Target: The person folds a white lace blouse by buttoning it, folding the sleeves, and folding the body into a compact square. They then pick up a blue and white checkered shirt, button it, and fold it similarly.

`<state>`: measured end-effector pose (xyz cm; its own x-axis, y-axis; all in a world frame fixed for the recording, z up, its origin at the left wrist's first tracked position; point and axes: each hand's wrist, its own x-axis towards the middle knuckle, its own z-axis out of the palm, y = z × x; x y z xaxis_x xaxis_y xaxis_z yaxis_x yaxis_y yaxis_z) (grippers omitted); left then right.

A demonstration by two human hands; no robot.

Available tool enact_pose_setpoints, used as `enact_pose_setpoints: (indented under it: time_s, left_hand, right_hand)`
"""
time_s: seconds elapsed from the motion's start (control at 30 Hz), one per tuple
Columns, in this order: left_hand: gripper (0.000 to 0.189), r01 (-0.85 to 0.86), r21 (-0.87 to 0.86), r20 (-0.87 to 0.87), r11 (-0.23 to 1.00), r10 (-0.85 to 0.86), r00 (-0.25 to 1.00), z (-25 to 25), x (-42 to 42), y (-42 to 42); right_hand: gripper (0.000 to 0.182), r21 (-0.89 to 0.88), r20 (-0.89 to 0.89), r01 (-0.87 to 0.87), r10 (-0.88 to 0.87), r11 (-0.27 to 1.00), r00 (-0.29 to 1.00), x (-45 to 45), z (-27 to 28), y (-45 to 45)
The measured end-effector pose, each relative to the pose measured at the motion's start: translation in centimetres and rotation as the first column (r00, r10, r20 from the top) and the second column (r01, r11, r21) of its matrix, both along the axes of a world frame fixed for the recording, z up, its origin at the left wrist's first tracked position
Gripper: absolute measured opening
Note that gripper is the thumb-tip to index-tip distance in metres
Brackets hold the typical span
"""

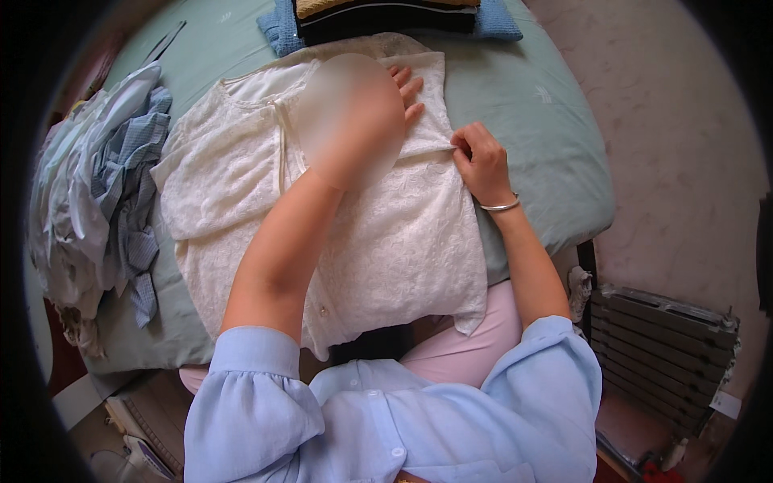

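Note:
A white lace blouse (398, 253) lies spread on the green bed sheet (525, 157), its neckline towards the far side and its lower edge hanging over the near edge. A thin ribbon tie (281, 151) runs down from the neck. My left hand (408, 93) rests on the upper right part of the blouse with its visible fingers apart; a blurred patch hides the rest of it. At the blouse's right edge, by a fold in the sleeve, my right hand (483, 160) pinches the fabric between thumb and fingers.
Folded clothes (386, 21) are stacked at the far edge of view. To the left lies a heap of white and blue checked garments (102, 181). A dark radiator (658, 350) stands on the lower right, below the pale wall (670, 139).

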<state>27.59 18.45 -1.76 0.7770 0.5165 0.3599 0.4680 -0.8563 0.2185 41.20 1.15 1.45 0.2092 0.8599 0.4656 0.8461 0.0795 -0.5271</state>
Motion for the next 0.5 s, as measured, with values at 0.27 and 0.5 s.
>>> enact_pose_setpoints:
  time_s: [0.27, 0.5]
  left_hand:
    - [0.046, 0.015, -0.083, -0.014, 0.996, -0.017, 1.000, 3.8, -3.2, -2.0]
    - [0.020, -0.273, -0.171, 0.136, 0.947, 0.297, 0.945, 7.3, -16.8, -0.6]
  right_hand:
    - [0.023, 0.053, -0.342, 0.001, 0.018, 0.999, 0.940, -0.5, 4.4, 0.7]
    - [0.017, -0.129, -0.357, -0.396, 0.330, 0.909, 0.874, -9.3, 7.3, 9.0]
